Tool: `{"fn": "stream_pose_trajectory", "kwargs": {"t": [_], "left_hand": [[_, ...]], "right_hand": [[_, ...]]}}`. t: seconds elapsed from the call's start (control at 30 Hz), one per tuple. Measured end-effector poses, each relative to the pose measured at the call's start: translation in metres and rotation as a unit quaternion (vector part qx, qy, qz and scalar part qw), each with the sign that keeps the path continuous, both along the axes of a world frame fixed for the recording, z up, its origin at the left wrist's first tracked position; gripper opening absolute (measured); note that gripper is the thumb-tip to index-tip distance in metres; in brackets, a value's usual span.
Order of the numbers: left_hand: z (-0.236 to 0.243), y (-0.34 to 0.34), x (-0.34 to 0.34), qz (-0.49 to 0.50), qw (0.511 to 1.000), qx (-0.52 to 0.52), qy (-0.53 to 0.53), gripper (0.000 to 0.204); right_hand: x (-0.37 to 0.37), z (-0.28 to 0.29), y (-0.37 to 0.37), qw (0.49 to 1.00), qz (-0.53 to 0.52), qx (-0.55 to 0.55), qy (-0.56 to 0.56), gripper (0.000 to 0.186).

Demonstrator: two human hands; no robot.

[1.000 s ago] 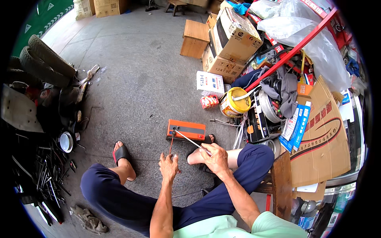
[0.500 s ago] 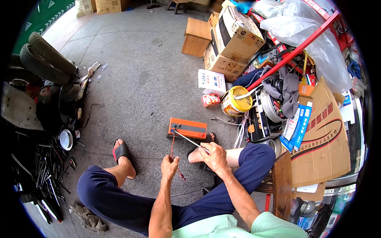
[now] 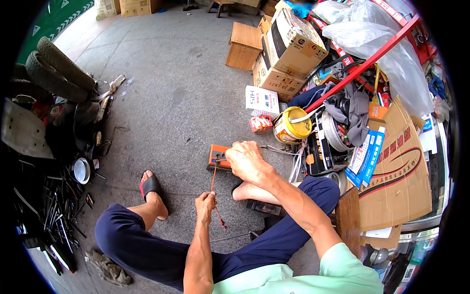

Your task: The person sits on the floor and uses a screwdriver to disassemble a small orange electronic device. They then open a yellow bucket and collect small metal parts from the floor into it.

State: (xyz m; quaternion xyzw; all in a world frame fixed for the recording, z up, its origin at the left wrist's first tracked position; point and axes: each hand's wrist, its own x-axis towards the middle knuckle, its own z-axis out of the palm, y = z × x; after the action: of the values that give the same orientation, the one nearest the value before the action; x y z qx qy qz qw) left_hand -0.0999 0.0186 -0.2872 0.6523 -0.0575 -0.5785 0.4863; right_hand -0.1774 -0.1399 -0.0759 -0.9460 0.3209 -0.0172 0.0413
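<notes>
My right hand (image 3: 248, 159) is closed above an orange box-shaped unit (image 3: 217, 148) on the floor and covers most of its top. From its fingers juts a short length of a slim metal rod tool (image 3: 222, 159), directed at the dark fittings on the unit's left end; the rest of the tool is hidden. Lower down, my left hand (image 3: 205, 203) pinches a thin red wire (image 3: 213, 180). The wire runs up to the unit's left end, and its loose tail hangs below my fingers, with a dark red tip.
A yellow-lidded bucket (image 3: 293, 125), a red-and-white package (image 3: 260, 123) and stacked cartons (image 3: 293, 49) stand to the right. Flattened cardboard (image 3: 396, 171) leans farther right. Tyres (image 3: 58, 73), a round metal tin (image 3: 82, 171) and scattered tools (image 3: 61, 215) lie on the left.
My right hand has moved up and left over the orange unit, and its tool is now steeper and mostly hidden. My left hand has barely shifted and keeps the wire.
</notes>
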Motion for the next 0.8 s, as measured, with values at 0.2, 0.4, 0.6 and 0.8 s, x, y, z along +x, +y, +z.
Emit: {"fn": "stream_pose_trajectory", "kwargs": {"t": [0.2, 0.4, 0.6, 0.8], "left_hand": [[-0.01, -0.001, -0.003, -0.028, 1.0, 0.001, 0.006, 0.023], [-0.01, 0.001, -0.001, -0.036, 0.999, 0.016, -0.003, 0.023], [0.0, -0.001, -0.002, -0.032, 0.999, 0.012, 0.006, 0.024], [-0.004, -0.002, -0.002, -0.021, 1.0, -0.005, -0.001, 0.025]], "right_hand": [[0.027, -0.023, -0.01, 0.94, -0.098, -0.098, -0.312, 0.028], [0.036, -0.047, -0.005, 0.723, -0.269, 0.236, -0.591, 0.047], [0.04, -0.035, -0.026, 0.763, -0.164, 0.345, -0.521, 0.059], [0.04, -0.029, -0.047, 0.8, -0.157, 0.364, -0.451, 0.055]]}}
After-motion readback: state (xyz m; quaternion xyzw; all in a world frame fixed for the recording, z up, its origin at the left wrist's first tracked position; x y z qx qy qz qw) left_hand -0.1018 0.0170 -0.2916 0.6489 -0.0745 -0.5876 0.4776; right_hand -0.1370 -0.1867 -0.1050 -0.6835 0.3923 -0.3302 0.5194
